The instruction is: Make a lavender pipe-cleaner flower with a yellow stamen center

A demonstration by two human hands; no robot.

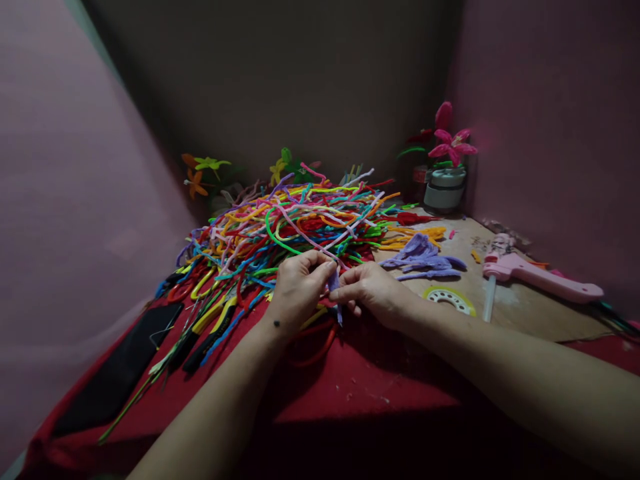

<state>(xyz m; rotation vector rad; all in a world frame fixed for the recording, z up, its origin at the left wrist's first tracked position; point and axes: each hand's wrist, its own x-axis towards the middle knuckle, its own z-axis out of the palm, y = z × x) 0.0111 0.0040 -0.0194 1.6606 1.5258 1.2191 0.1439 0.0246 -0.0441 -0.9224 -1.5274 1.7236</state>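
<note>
Between my two hands is a small purple pipe-cleaner piece [333, 280], its lower end [340, 315] hanging down below the fingers. My left hand [300, 283] pinches it from the left with thumb and forefinger. From the right, my right hand [370, 291] grips the same piece, thumb and fingertips closed. The fingers hide most of it. Just behind my hands rises a large heap of pipe cleaners [300, 220] in many colours. Right of the heap lies a bunch of folded purple pipe-cleaner pieces [420, 257].
A pink glue gun [545, 275] and a yellow-rimmed tape roll [450, 299] rest on a board [530, 313] at right. Yellow-and-black pliers [213, 327] and a black flat object [120, 367] lie left on the red cloth [360, 387]. A potted pink flower [453, 147] stands behind.
</note>
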